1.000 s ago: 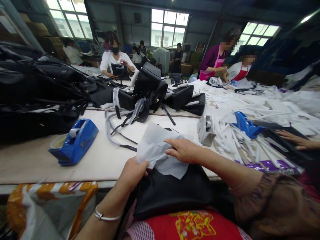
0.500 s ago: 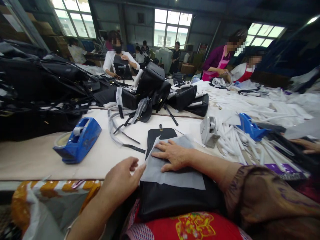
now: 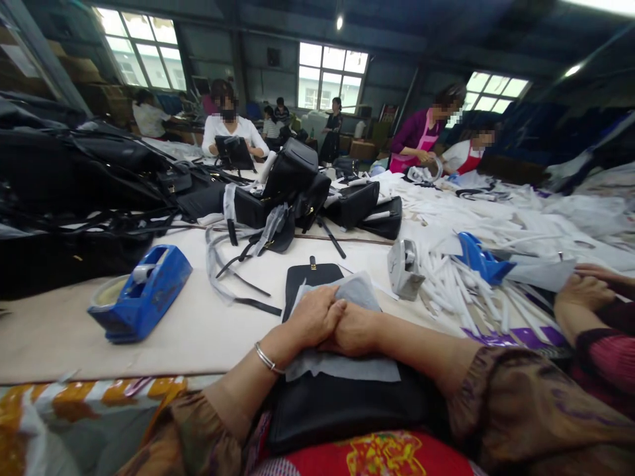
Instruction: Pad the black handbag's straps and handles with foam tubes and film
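My left hand (image 3: 312, 317) and my right hand (image 3: 353, 328) are pressed together over a thin grey sheet (image 3: 354, 370). Their thumbs meet, and the fingers are closed and mostly hidden, so I cannot see what is between them. The sheet lies over a black bag (image 3: 342, 410) in front of me. Its upper corners show beyond my hands, and its lower edge hangs across the bag. Farther off, the bag's flap (image 3: 315, 274) lies on the table with a small gold-trimmed tab pointing away. A silver bracelet (image 3: 268, 357) circles my left wrist.
A blue tape dispenser (image 3: 141, 294) stands at left, a grey one (image 3: 405, 268) at right, near white strips (image 3: 471, 284) and another blue dispenser (image 3: 481, 258). Black bags (image 3: 292, 172) are piled ahead. A co-worker's hands (image 3: 588, 287) are at far right; other people work behind.
My left hand has moved right and up from beside the sheet onto it, against my right hand. My right hand's spread fingers have closed. The view has shifted slightly.
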The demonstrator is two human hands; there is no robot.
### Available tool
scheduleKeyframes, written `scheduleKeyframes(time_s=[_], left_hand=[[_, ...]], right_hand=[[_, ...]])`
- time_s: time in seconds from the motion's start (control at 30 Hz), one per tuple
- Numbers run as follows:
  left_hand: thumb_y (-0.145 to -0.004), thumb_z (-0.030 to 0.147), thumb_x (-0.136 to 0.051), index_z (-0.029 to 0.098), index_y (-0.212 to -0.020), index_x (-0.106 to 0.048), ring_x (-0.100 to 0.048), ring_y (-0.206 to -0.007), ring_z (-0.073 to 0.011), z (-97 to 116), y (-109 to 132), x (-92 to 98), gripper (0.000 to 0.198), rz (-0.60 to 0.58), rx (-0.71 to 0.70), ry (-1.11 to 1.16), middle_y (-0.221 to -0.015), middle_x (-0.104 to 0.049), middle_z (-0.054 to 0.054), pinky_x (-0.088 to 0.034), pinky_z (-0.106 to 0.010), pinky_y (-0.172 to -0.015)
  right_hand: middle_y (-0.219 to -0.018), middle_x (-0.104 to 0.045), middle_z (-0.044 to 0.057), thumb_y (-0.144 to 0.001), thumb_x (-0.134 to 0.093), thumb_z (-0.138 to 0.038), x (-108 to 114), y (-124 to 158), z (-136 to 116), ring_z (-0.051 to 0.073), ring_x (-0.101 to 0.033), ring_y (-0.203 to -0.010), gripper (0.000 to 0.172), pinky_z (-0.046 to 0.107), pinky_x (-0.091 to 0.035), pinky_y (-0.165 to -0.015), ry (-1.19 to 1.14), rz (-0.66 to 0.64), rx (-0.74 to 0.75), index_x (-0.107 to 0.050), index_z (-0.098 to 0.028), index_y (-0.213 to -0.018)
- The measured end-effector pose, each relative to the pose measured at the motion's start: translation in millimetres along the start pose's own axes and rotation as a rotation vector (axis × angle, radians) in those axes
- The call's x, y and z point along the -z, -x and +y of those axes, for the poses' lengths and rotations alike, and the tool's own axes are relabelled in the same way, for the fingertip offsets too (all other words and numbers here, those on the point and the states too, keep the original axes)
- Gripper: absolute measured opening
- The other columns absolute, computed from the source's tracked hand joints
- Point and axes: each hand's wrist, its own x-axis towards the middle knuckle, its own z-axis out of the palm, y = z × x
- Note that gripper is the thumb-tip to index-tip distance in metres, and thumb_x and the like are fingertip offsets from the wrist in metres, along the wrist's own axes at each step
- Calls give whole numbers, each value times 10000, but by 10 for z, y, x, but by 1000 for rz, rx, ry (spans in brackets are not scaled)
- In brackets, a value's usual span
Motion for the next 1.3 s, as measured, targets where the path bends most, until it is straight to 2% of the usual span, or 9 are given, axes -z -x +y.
scheduleKeyframes(time_s=[0.1,0.27,0.37,0.53,0.77,0.87,0.97,1.1,1.3], left_hand=[[-973,508,-160,167,-1428,-382,-372,-1370,-303,-188,119,-52,611,-31,86,-76,-1470,-443,-130,-276,-519,-1134],[-875,714,-266,287,-1477,-305,-205,-1432,-401,-138,187,-80,739,-137,78,-227,-1564,-283,-107,-161,-650,-1120],[-827,781,-248,288,-1487,-285,-181,-1429,-434,-113,115,-98,824,-183,114,-251,-1569,-261,-133,-148,-687,-1097],[-817,795,-202,230,-1496,-267,-182,-1421,-452,-155,-21,-131,886,-210,222,-246,-1567,-247,-171,-141,-725,-1069],[-862,633,-399,205,-1491,-286,-170,-1418,-463,-270,-138,-139,769,-230,206,-274,-1570,-222,-185,-124,-754,-1055],[-820,604,-498,252,-1495,-277,-168,-1418,-469,-314,-202,-141,793,-233,138,-256,-1574,-223,-166,-126,-762,-1050],[-833,604,-474,202,-1502,-255,-188,-1424,-437,-319,-232,-152,811,-203,105,-232,-1559,-253,-189,-144,-726,-1077],[-862,645,-377,107,-1483,-278,-201,-1434,-384,-309,-68,-136,827,-147,149,-231,-1534,-294,-222,-139,-650,-1129],[-769,752,-467,154,-1508,-224,-122,-1459,-382,-415,482,40,981,-177,266,-145,-1588,-133,-203,-196,-522,-1165]], right_hand=[[-1301,-609,111,-902,-537,-422,78,220,-9,281,-435,-1308,423,477,-217,-1154,26,-12,-18,-613,-186,-1245],[-1422,-491,164,-925,-463,-516,65,573,132,354,-386,-1334,565,559,-265,-1097,63,-12,-394,-532,-140,-1342],[-1460,-445,173,-919,-450,-544,-13,630,246,366,-338,-1369,647,564,-258,-1105,57,-29,-510,-465,-113,-1402],[-1443,-465,172,-942,-444,-410,11,502,312,356,-327,-1378,521,545,-239,-1124,93,-27,-504,-523,-96,-1349],[-1344,-552,183,-910,-509,-317,146,195,217,318,-424,-1309,448,515,-280,-1100,-20,44,-337,-545,-99,-1299],[-1407,-490,190,-922,-504,-388,75,105,253,298,-439,-1297,539,476,-330,-1081,-113,83,-337,-464,-101,-1376],[-1517,-325,218,-931,-455,-493,-62,99,337,305,-344,-1377,709,478,-309,-1102,-181,71,-381,-289,-82,-1484],[-1544,-244,243,-885,-426,-656,-200,156,388,348,-276,-1409,898,528,-276,-1105,-174,29,-364,-147,-94,-1528],[-1538,-268,230,-801,-435,-774,-185,164,343,421,-303,-1376,945,602,-249,-1079,-141,-96,-335,-226,-202,-1524]])
